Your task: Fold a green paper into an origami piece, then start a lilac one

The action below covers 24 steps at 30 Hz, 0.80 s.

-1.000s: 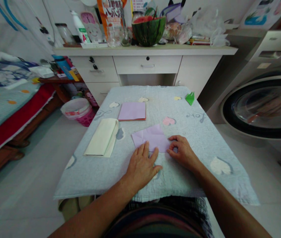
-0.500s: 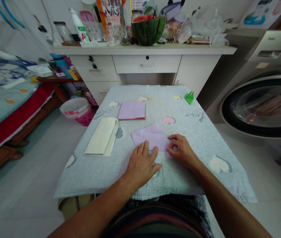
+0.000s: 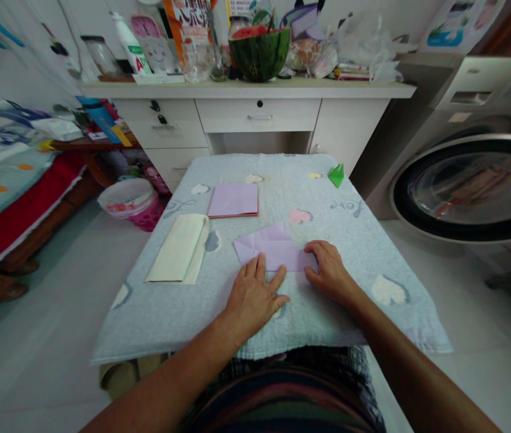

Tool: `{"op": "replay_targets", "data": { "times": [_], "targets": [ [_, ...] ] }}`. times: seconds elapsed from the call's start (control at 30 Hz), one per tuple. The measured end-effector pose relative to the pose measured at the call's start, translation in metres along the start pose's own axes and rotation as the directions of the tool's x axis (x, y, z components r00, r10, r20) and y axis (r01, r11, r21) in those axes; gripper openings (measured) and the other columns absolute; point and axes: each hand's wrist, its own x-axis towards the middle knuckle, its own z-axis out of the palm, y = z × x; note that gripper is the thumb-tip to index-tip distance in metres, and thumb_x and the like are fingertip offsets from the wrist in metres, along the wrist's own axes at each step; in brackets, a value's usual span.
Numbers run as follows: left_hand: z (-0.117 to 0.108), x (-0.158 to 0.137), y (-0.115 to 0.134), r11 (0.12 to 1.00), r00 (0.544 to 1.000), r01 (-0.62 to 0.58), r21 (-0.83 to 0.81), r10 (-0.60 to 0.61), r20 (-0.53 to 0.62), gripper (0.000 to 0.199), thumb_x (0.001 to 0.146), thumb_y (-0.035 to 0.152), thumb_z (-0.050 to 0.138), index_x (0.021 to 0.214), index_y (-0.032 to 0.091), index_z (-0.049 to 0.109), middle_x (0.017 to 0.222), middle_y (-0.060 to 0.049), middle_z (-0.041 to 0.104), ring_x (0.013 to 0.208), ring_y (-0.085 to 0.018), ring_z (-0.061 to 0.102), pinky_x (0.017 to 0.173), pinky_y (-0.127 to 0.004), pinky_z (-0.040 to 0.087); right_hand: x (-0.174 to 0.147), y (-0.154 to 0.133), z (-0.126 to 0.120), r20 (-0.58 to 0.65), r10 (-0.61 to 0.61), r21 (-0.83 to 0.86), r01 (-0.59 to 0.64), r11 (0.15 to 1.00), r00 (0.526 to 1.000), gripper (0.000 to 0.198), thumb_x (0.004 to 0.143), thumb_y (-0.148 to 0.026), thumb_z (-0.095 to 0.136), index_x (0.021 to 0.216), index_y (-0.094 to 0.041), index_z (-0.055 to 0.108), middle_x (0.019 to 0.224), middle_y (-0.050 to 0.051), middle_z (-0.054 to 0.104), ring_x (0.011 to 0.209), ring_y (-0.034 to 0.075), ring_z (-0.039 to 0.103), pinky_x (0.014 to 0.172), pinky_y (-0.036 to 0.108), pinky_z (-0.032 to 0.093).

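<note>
A folded sheet of light purple paper (image 3: 271,243) lies on the cloth-covered table, its creases visible. My left hand (image 3: 255,296) rests flat with fingers spread, fingertips pressing the paper's lower edge. At the right end of the paper is my right hand (image 3: 330,272), its thumb and index finger apart on either side of the corner; its other fingers are curled and partly hidden. Farther back sits a square stack of purple paper (image 3: 234,198) with a red edge below. A folded pale yellow-green paper (image 3: 177,248) lies to the left.
A small green folded paper piece (image 3: 336,175) is near the table's far right corner. Beyond the patterned tablecloth (image 3: 147,325) stands a white desk (image 3: 156,90) bearing a cut watermelon (image 3: 260,53). A washing machine (image 3: 463,186) is at right, a pink bin (image 3: 136,204) at left.
My right thumb and index finger have moved apart at the paper's corner. The left hand stays on the paper's lower edge. The whole view has shifted slightly.
</note>
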Motion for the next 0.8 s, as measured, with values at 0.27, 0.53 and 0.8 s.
{"op": "replay_targets", "data": {
  "times": [0.27, 0.53, 0.8],
  "targets": [
    [0.0020, 0.0004, 0.0001, 1.000, 1.000, -0.006, 0.020, 0.006, 0.004, 0.064, 0.085, 0.063, 0.048, 0.142, 0.035, 0.040, 0.145, -0.017, 0.041, 0.127, -0.037, 0.040, 0.101, -0.047, 0.035, -0.0090, -0.0088, 0.0064, -0.079, 0.007, -0.008, -0.008, 1.000, 0.997, 0.045, 0.072, -0.028, 0.062, 0.115, -0.017, 0.050, 0.124, 0.016, 0.053, 0.118, 0.031, 0.046, 0.101, 0.047, 0.035],
    [0.0025, 0.0005, -0.0009, 0.999, 1.000, -0.016, 0.033, 0.016, 0.003, 0.064, 0.085, 0.063, 0.050, 0.142, 0.034, 0.039, 0.145, -0.016, 0.041, 0.126, -0.037, 0.042, 0.099, -0.046, 0.036, -0.0103, -0.0067, 0.0085, -0.104, 0.053, 0.025, -0.050, 0.998, 0.993, 0.032, 0.072, -0.027, 0.069, 0.100, -0.019, 0.055, 0.122, 0.015, 0.053, 0.116, 0.030, 0.047, 0.099, 0.046, 0.036],
    [0.0029, 0.0004, 0.0007, 0.999, 1.000, -0.010, 0.047, 0.010, 0.005, 0.064, 0.086, 0.061, 0.049, 0.142, 0.033, 0.040, 0.145, -0.016, 0.041, 0.126, -0.036, 0.042, 0.101, -0.046, 0.035, -0.0089, -0.0049, 0.0042, -0.021, 0.071, 0.037, -0.070, 0.997, 0.997, 0.007, 0.074, -0.018, 0.069, 0.080, -0.020, 0.066, 0.121, 0.011, 0.054, 0.116, 0.029, 0.046, 0.099, 0.047, 0.036]
  ]
}}
